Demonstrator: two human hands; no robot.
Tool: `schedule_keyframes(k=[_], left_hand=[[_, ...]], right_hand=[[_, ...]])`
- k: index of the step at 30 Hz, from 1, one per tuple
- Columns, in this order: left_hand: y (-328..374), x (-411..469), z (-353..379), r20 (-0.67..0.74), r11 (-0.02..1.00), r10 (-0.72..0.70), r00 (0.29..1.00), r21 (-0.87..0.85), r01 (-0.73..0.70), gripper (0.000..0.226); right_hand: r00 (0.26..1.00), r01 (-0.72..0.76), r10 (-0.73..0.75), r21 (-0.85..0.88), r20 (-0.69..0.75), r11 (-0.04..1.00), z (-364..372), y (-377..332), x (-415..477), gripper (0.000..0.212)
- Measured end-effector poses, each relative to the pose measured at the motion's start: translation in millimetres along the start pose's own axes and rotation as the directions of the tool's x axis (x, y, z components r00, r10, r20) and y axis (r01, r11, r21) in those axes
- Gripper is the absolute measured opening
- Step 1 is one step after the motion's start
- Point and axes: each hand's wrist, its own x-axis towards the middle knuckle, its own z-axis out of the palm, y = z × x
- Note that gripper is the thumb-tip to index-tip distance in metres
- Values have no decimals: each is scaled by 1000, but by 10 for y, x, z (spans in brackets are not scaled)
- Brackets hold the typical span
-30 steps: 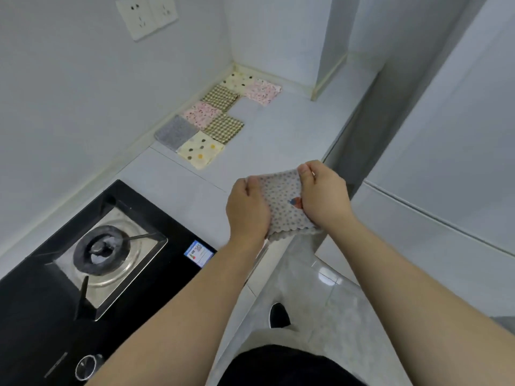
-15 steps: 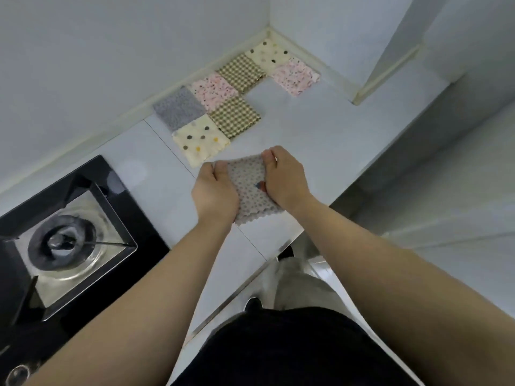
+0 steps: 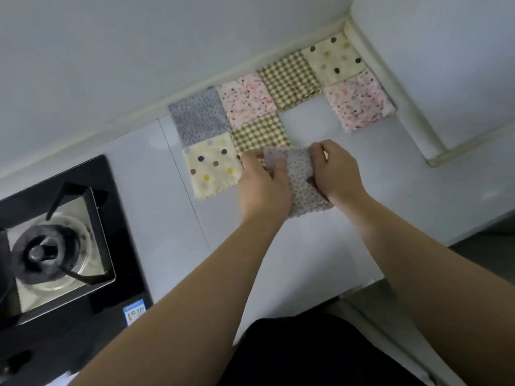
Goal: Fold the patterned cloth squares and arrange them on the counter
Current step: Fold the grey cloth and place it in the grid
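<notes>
Nearest, dark clothing (image 3: pixel 301 355) fills the bottom edge, both bare forearms reaching up from it over the counter (image 3: pixel 306 260). Stove (image 3: pixel 55 254) sits at the near left, black glass top, one burner with a metal pan under it, small sticker at its front corner.

Left hand (image 3: pixel 263 188) and right hand (image 3: pixel 335 174) hold one grey dotted cloth (image 3: pixel 302 176) between them, mid-counter. Left fingers (image 3: pixel 278 168) curl over the cloth's left edge, pinching it against the thumb; right fingers are bent and pinch the right edge (fingertips mostly hidden under the fabric). The cloth's scalloped near edge hangs just below the wrists; can't tell if it touches the counter.

Just beyond the left hand, a cream spotted square (image 3: pixel 213 164) lies flat, a checked square (image 3: pixel 260 133) beside it, partly covered by the held cloth. Behind those, along the wall: grey dotted square (image 3: pixel 199 115), pink speckled square (image 3: pixel 246 98), second checked square (image 3: pixel 289 78), second cream spotted square (image 3: pixel 334 57) in the corner. Another pink speckled square (image 3: pixel 359 100) lies in front of that corner one, next to the right-hand wall trim.
</notes>
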Motion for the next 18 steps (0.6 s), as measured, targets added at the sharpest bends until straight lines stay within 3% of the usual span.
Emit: schedule_keyframes(k=[4, 8, 15, 18], left_hand=[[246, 279, 185, 73, 1000, -24, 997, -9, 25, 49], [411, 544, 393, 121, 998, 34, 992, 56, -41, 64], [439, 1098, 760, 203, 964, 142, 969, 193, -182, 65], [363, 1209, 875, 137, 929, 103, 985, 340, -144, 65]], right_hand=[[994, -106, 104, 45, 46, 993, -243, 73, 471, 40], [972, -227, 211, 194, 101, 954, -434, 115, 797, 34], [999, -25, 24, 64, 23, 998, -391, 255, 1305, 47], [992, 110, -120, -195, -36, 975, -251, 352, 1397, 52]])
